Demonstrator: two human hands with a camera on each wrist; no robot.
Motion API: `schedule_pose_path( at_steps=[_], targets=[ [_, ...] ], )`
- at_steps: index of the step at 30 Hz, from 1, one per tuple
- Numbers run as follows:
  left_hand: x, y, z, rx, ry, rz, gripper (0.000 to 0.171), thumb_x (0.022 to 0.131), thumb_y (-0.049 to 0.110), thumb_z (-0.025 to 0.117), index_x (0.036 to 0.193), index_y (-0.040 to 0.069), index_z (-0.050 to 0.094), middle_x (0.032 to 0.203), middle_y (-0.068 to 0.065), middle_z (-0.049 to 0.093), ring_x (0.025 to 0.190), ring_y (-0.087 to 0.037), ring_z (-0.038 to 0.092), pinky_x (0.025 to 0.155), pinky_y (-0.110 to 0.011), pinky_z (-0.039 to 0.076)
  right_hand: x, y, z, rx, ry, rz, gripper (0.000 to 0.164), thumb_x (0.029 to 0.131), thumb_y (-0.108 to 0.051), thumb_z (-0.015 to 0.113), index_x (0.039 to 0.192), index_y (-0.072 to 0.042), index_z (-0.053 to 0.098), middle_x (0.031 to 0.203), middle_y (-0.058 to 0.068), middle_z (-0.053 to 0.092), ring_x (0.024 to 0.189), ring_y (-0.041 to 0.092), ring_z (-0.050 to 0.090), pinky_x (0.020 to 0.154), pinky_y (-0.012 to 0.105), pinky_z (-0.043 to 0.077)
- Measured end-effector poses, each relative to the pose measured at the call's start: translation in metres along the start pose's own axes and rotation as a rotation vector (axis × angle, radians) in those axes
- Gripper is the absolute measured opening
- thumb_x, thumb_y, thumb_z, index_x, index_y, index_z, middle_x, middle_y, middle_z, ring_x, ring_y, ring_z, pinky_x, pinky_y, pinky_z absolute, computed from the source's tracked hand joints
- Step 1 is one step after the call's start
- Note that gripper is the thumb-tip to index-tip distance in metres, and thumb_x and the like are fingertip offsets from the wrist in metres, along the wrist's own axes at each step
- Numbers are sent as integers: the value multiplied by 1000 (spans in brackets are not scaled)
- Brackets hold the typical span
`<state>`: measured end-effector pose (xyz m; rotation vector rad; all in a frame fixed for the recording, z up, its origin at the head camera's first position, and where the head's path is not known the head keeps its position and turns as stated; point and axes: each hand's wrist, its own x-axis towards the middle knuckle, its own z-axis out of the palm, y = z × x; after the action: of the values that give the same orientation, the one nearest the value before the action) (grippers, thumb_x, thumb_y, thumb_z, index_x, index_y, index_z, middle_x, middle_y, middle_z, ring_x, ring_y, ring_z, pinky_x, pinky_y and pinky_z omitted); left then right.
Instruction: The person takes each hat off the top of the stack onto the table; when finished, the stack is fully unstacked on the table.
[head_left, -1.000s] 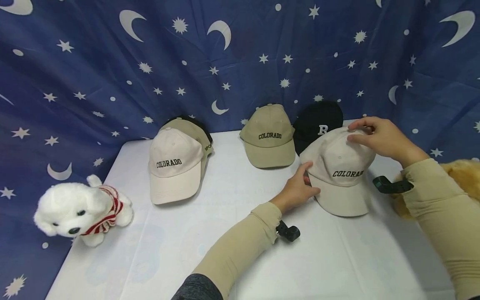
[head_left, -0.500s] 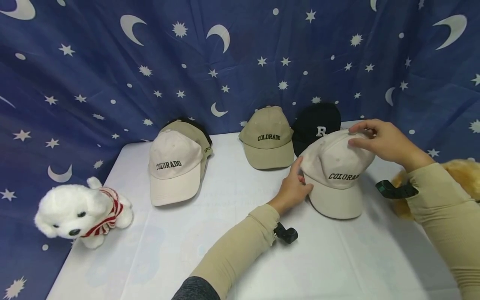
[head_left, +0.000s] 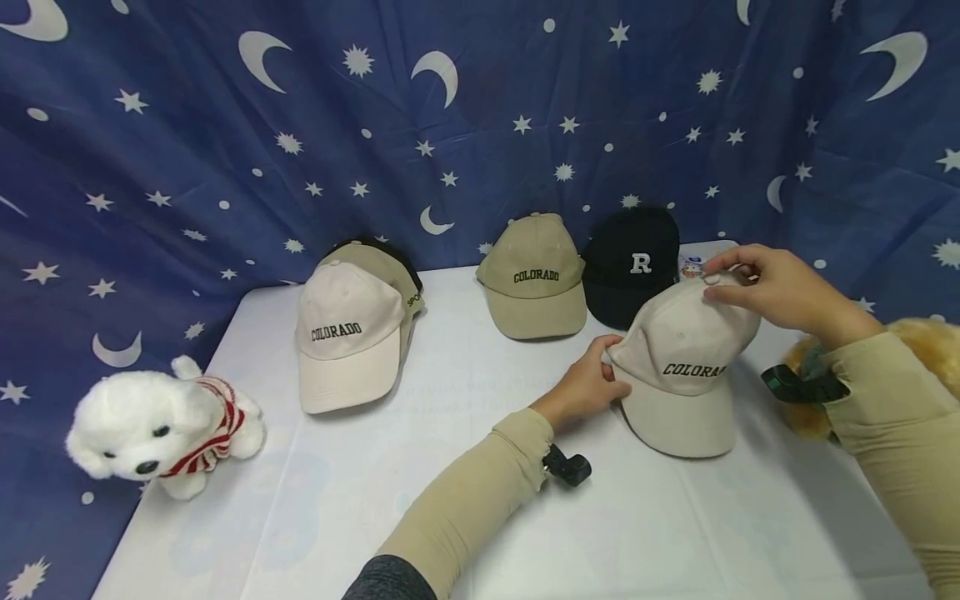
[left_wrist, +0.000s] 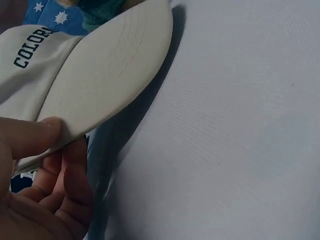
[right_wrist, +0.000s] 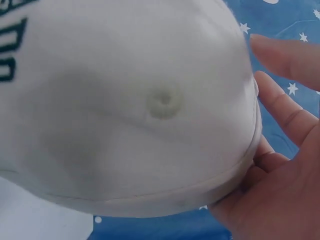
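A cream baseball cap [head_left: 678,417] with dark COLORADO lettering is held by both hands at the right of the table. My left hand [head_left: 579,388] pinches its side edge where brim and crown meet; in the left wrist view the thumb lies on top of the brim [left_wrist: 112,70] and curled fingers are underneath. At the top of the crown, my right hand [head_left: 787,296] grips with thumb and fingers. The right wrist view is mostly filled by the crown [right_wrist: 100,135], with the right hand [right_wrist: 285,165] at its top.
Behind the held cap stand a khaki COLORADO cap [head_left: 535,283] and a black cap [head_left: 626,267] marked R. At left, another cream cap [head_left: 348,325] overlaps a khaki one [head_left: 390,271]. A white toy dog [head_left: 150,417] sits far left; a tan plush [head_left: 926,350] is behind the right forearm.
The held cap has shifted slightly toward me, uncovering more of the black cap and a small patterned patch behind it. My left hand has moved its hold along the edge.
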<state>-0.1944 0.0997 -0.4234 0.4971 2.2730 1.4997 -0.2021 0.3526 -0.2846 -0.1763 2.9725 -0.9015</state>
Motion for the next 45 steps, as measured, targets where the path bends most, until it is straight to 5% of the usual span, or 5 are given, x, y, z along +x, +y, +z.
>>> schedule_pose_path(
  at_steps=[5,12,23,31,45],
  targets=[
    [-2,-4,2,-44,-70,-25,70,88,0,72,147,19,39,76,3,60,61,-8,52,57,-20,42,-4,5,4,2,7,-32,42,92,-27,75,125,-4,65,122,16,61,95,23,50,72,21,41],
    [-8,-5,8,-16,-126,-59,72,89,3,74,149,22,38,73,3,62,55,-9,52,54,-20,42,-5,10,12,29,-9,-68,36,91,-18,75,122,-2,66,116,15,63,88,12,53,71,17,43],
    [-12,0,15,128,-124,-45,71,86,9,78,146,21,42,71,5,58,55,-8,54,57,-19,43,-3,17,19,56,-4,-119,32,90,-13,74,118,0,68,115,16,64,88,4,55,74,11,40],
    [-9,-3,12,292,-71,25,65,85,12,77,143,14,48,77,11,56,66,-4,52,65,-17,41,-1,19,24,100,-8,-110,34,90,-12,75,119,3,66,115,16,63,89,4,55,75,9,40],
    [-6,-3,15,273,-6,9,67,82,12,79,142,11,49,82,11,58,73,-4,54,72,-16,43,8,20,26,84,-10,-60,37,93,-19,72,124,1,64,124,19,62,95,10,53,77,11,39]
  ],
)
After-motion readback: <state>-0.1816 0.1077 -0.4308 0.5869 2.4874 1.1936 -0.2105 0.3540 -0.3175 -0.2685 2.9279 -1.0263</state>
